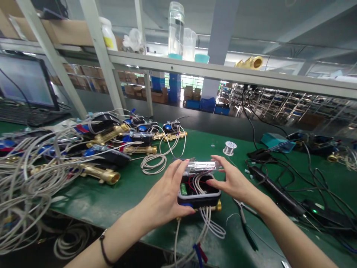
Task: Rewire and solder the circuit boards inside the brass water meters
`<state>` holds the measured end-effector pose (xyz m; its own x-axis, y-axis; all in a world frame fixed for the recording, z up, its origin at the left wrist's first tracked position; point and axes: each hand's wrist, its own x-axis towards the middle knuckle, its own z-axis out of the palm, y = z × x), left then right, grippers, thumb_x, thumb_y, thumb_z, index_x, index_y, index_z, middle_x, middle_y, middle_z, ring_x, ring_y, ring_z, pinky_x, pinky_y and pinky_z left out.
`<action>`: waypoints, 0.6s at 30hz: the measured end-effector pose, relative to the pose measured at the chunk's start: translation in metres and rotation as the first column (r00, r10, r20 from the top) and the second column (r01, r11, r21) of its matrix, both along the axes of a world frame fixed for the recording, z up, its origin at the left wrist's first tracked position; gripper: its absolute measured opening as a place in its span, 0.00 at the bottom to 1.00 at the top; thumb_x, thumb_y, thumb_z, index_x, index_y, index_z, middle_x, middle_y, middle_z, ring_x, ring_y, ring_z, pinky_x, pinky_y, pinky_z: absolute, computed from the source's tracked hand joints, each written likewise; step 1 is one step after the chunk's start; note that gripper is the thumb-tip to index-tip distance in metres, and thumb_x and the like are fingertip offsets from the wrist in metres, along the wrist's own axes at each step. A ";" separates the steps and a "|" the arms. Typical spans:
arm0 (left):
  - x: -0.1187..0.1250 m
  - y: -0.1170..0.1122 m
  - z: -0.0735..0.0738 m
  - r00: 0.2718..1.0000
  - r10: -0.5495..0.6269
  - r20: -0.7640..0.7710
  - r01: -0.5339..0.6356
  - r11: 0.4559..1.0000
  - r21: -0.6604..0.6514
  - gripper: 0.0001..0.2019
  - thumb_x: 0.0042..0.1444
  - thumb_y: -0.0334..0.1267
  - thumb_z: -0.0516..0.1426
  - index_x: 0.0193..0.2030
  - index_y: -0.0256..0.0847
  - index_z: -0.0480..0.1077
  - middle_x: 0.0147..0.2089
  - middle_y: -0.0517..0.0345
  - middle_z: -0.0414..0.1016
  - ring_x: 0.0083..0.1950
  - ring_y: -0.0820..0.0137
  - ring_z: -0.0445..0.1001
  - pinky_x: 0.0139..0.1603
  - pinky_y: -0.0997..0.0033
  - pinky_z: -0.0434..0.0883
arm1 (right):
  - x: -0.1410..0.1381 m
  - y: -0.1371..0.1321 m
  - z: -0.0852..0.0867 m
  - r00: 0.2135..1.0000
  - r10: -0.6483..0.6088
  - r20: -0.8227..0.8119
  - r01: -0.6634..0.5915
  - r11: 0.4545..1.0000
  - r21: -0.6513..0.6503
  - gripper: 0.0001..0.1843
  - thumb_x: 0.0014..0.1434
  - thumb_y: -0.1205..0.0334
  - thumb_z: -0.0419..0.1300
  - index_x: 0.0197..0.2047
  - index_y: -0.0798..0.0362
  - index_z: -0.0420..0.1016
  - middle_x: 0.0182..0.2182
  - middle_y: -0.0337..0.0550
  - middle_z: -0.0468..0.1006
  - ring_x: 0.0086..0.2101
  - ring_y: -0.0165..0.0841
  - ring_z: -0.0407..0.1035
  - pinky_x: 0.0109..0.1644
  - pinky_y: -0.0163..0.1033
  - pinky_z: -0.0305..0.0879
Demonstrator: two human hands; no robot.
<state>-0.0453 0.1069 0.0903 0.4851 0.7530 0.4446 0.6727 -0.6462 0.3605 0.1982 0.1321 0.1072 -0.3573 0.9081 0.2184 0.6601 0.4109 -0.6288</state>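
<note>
In front of me an open black meter housing (198, 202) sits on a brass pipe fitting (219, 205). Inside it show a green cylinder (183, 189), red and black wires, and grey cables (198, 185). A clear plastic cover (202, 166) stands tilted up at the housing's far edge. My left hand (164, 190) spans the left side, fingertips at the cover and thumb at the housing's near side. My right hand (232, 180) has its index finger on the cover's right end and its thumb by the housing's right rim. Grey cables (208, 223) hang out in front.
Several similar meters (108, 152) with tangled grey cables (33, 175) pile up at left. A solder spool (230, 148) stands behind my right hand. Pliers (247, 227), a black soldering iron (276, 190) and black cords lie at right. A metal shelf (173, 67) crosses above the bench.
</note>
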 end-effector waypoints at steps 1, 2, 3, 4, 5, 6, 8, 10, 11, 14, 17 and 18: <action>0.000 0.000 0.000 1.000 0.004 -0.002 -0.004 1.000 -0.002 0.57 0.37 0.41 0.69 0.68 0.43 0.36 0.66 0.40 0.48 0.66 0.49 0.53 0.62 0.45 0.61 | 0.001 -0.004 -0.001 0.999 0.029 -0.020 -0.029 0.999 0.015 0.37 0.53 0.58 0.60 0.63 0.53 0.51 0.60 0.53 0.60 0.59 0.39 0.58 0.61 0.49 0.59; 0.000 -0.001 0.000 1.000 0.005 -0.006 -0.005 1.000 -0.005 0.57 0.37 0.41 0.69 0.68 0.43 0.36 0.66 0.40 0.48 0.66 0.50 0.52 0.62 0.46 0.62 | 0.002 -0.009 -0.001 0.997 0.072 -0.026 -0.071 0.997 0.029 0.39 0.54 0.60 0.58 0.65 0.53 0.46 0.63 0.53 0.56 0.61 0.38 0.54 0.62 0.49 0.57; 0.000 -0.001 0.000 1.000 0.006 -0.012 -0.006 1.000 -0.007 0.57 0.37 0.41 0.69 0.67 0.43 0.36 0.66 0.40 0.48 0.67 0.50 0.52 0.63 0.46 0.61 | 0.004 -0.013 0.000 0.993 0.120 -0.011 -0.120 0.992 0.039 0.41 0.54 0.63 0.57 0.67 0.53 0.41 0.64 0.54 0.52 0.63 0.38 0.51 0.64 0.50 0.54; 0.000 -0.001 0.000 1.000 0.006 -0.018 -0.006 1.000 -0.008 0.58 0.36 0.42 0.70 0.67 0.43 0.36 0.66 0.39 0.48 0.67 0.50 0.52 0.63 0.47 0.61 | 0.005 -0.018 0.000 0.987 0.160 0.026 -0.161 0.986 0.048 0.44 0.53 0.66 0.56 0.68 0.53 0.37 0.66 0.54 0.48 0.64 0.38 0.47 0.65 0.51 0.52; 0.000 -0.001 0.000 1.000 0.004 -0.023 -0.004 1.000 -0.009 0.58 0.36 0.42 0.70 0.67 0.43 0.36 0.66 0.39 0.48 0.67 0.51 0.52 0.63 0.47 0.61 | 0.007 -0.022 -0.001 0.980 0.183 0.078 -0.188 0.980 0.062 0.47 0.51 0.68 0.55 0.69 0.54 0.32 0.67 0.55 0.45 0.65 0.39 0.44 0.66 0.52 0.49; 0.000 -0.001 0.000 1.000 0.003 -0.025 -0.003 1.000 -0.007 0.58 0.36 0.41 0.70 0.67 0.42 0.36 0.66 0.39 0.48 0.67 0.51 0.52 0.63 0.47 0.61 | 0.008 -0.025 -0.003 0.973 0.186 0.135 -0.198 0.977 0.085 0.50 0.50 0.69 0.56 0.69 0.55 0.29 0.67 0.57 0.42 0.65 0.40 0.41 0.66 0.53 0.48; 0.001 -0.001 0.001 1.000 -0.001 -0.021 0.001 1.000 0.000 0.58 0.36 0.41 0.70 0.67 0.43 0.36 0.65 0.39 0.48 0.67 0.51 0.52 0.63 0.46 0.61 | 0.007 -0.027 -0.009 0.962 0.149 0.230 -0.189 0.968 0.162 0.54 0.48 0.67 0.58 0.68 0.59 0.25 0.67 0.61 0.39 0.66 0.44 0.38 0.66 0.54 0.46; 0.001 0.001 0.002 1.000 -0.010 -0.013 0.010 1.000 0.011 0.57 0.38 0.42 0.69 0.67 0.43 0.36 0.65 0.39 0.49 0.66 0.50 0.52 0.63 0.45 0.61 | 0.004 -0.024 -0.018 0.958 0.096 0.271 -0.169 0.950 0.261 0.60 0.46 0.61 0.63 0.68 0.62 0.24 0.66 0.66 0.39 0.65 0.48 0.38 0.65 0.55 0.48; 0.001 0.001 0.001 1.000 -0.015 -0.011 0.016 1.000 0.018 0.56 0.38 0.42 0.69 0.67 0.43 0.36 0.65 0.39 0.49 0.66 0.49 0.53 0.63 0.44 0.61 | 0.001 -0.022 -0.022 0.959 0.073 0.275 -0.159 0.938 0.307 0.62 0.44 0.57 0.65 0.68 0.63 0.25 0.66 0.68 0.40 0.65 0.49 0.39 0.65 0.56 0.49; 0.000 0.002 -0.001 1.000 -0.012 -0.020 0.013 1.000 0.022 0.58 0.36 0.43 0.70 0.68 0.44 0.35 0.65 0.38 0.49 0.66 0.48 0.53 0.62 0.43 0.62 | -0.004 -0.017 -0.031 0.968 0.045 0.247 -0.143 0.908 0.394 0.64 0.41 0.54 0.67 0.67 0.64 0.27 0.63 0.70 0.47 0.63 0.50 0.46 0.63 0.56 0.53; -0.001 0.002 -0.004 0.999 -0.015 -0.053 0.016 0.999 0.029 0.65 0.28 0.41 0.72 0.68 0.43 0.33 0.67 0.36 0.46 0.67 0.45 0.51 0.62 0.43 0.62 | -0.005 -0.015 -0.032 0.977 0.058 0.203 -0.139 0.901 0.412 0.58 0.42 0.55 0.66 0.66 0.62 0.34 0.60 0.67 0.55 0.60 0.49 0.55 0.61 0.54 0.57; -0.001 0.001 -0.005 0.998 -0.015 -0.067 0.018 0.999 0.037 0.67 0.27 0.40 0.73 0.68 0.43 0.33 0.67 0.35 0.45 0.67 0.45 0.50 0.62 0.43 0.62 | -0.004 -0.015 -0.032 0.979 0.061 0.194 -0.137 0.904 0.406 0.56 0.42 0.55 0.66 0.65 0.61 0.37 0.59 0.66 0.57 0.59 0.48 0.57 0.60 0.54 0.59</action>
<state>-0.0464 0.1080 0.0850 0.5267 0.7280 0.4389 0.6833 -0.6697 0.2909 0.1939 0.1172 0.0755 -0.5067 0.7063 0.4944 0.6849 0.6781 -0.2668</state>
